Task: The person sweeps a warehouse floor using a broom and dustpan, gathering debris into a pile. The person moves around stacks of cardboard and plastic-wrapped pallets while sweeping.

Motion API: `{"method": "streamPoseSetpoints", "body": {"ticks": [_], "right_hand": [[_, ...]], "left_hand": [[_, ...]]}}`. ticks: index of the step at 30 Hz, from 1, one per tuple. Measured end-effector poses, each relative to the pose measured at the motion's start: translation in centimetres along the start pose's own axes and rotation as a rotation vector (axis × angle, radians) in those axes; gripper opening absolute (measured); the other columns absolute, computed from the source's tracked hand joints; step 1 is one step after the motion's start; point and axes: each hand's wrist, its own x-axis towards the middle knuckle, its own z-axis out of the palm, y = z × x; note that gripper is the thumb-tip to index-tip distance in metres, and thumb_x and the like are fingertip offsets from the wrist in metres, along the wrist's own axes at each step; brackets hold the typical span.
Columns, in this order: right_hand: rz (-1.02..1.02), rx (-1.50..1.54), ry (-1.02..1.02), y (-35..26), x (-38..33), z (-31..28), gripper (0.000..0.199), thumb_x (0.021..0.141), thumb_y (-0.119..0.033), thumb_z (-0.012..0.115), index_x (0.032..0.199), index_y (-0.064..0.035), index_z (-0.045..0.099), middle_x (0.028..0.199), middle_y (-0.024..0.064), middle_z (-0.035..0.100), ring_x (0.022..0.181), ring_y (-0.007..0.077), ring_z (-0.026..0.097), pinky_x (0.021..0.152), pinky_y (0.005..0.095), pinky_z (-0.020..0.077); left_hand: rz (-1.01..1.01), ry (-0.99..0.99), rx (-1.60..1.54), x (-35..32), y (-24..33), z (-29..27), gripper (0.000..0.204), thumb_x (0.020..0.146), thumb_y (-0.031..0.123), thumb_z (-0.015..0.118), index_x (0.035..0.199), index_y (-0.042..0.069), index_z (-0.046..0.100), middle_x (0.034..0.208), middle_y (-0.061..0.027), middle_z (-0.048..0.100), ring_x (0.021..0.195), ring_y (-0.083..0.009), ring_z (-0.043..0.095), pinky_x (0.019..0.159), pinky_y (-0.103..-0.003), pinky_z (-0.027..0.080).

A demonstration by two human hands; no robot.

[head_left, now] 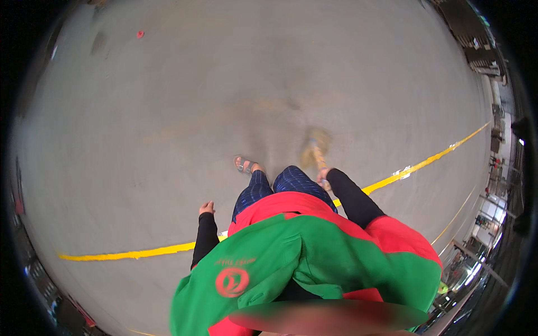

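Note:
In my right hand [323, 177] is the handle of a short, straw-coloured hand broom [316, 151]. Its spread end points ahead over the floor and is smeared by motion, so single bristles cannot be made out. The fingers are closed round the handle, beside my right thigh. My left hand [207, 208] hangs out to the left of my body, holding nothing that shows. Its fingers are loosely bent, with the thumb apart.
I stand on a grey concrete floor [185, 112] crossed by a painted yellow line [134, 254]. A small red piece [140, 35] lies far ahead on the left. Stacked brown goods [465, 33] stand at the far right, with racks and equipment along the right rim.

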Motion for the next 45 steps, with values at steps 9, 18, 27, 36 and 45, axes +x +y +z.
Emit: {"method": "streamPoseSetpoints", "body": {"ticks": [9, 18, 27, 36, 45], "right_hand": [[-0.45, -0.19, 0.158, -18.3, -7.5, 12.0, 0.012, 0.054, -0.01, 0.067, 0.06, -0.0028, 0.06, 0.058, 0.0083, 0.06, 0.048, 0.0151, 0.058, 0.046, 0.0306, 0.0475], [-0.778, -0.491, 0.685, -9.1, -11.2, 0.5, 0.038, 0.061, -0.016, 0.058, 0.097, -0.008, 0.048, 0.084, 0.0161, 0.058, 0.082, 0.0328, 0.055, 0.069, 0.0389, 0.0437], [0.016, -0.329, 0.915, 10.1, -13.3, -9.0, 0.039, 0.063, -0.015, 0.061, 0.098, -0.0044, 0.045, 0.087, 0.018, 0.058, 0.085, 0.0308, 0.057, 0.073, 0.0385, 0.0456], [0.093, 1.099, 0.245, -3.4, 3.1, -27.7, 0.013, 0.071, -0.015, 0.048, 0.063, -0.0047, 0.051, 0.055, 0.0109, 0.052, 0.05, 0.0257, 0.051, 0.043, 0.0404, 0.041], [-0.126, 0.122, 0.401, -31.0, 6.9, -24.7, 0.012, 0.067, -0.02, 0.055, 0.065, -0.009, 0.05, 0.048, 0.0056, 0.049, 0.043, 0.0158, 0.051, 0.045, 0.0331, 0.0445]], "left_hand": [[-0.08, -0.034, 0.05, 1.3, 3.3, -0.6, 0.029, 0.075, 0.02, 0.05, 0.098, 0.004, 0.052, 0.08, -0.0065, 0.057, 0.066, -0.0197, 0.057, 0.049, -0.037, 0.044], [0.335, -0.213, 0.212, 3.9, 17.9, 8.3, 0.033, 0.073, 0.025, 0.051, 0.102, 0.01, 0.054, 0.085, -0.0032, 0.059, 0.066, -0.0171, 0.057, 0.044, -0.032, 0.041], [0.223, -0.117, 0.195, 3.2, 24.5, 12.0, 0.03, 0.072, 0.025, 0.053, 0.097, 0.008, 0.054, 0.074, -0.0012, 0.055, 0.06, -0.0148, 0.054, 0.043, -0.029, 0.039], [0.084, 0.018, 0.333, -3.0, 29.0, 13.5, 0.036, 0.072, 0.02, 0.055, 0.1, -0.002, 0.054, 0.075, -0.0088, 0.059, 0.061, -0.0162, 0.055, 0.056, -0.029, 0.047], [0.452, 0.042, 0.182, -7.7, 39.5, 18.4, 0.035, 0.075, 0.022, 0.054, 0.104, 0.003, 0.054, 0.085, -0.0063, 0.059, 0.072, -0.0153, 0.058, 0.056, -0.025, 0.045]]}}
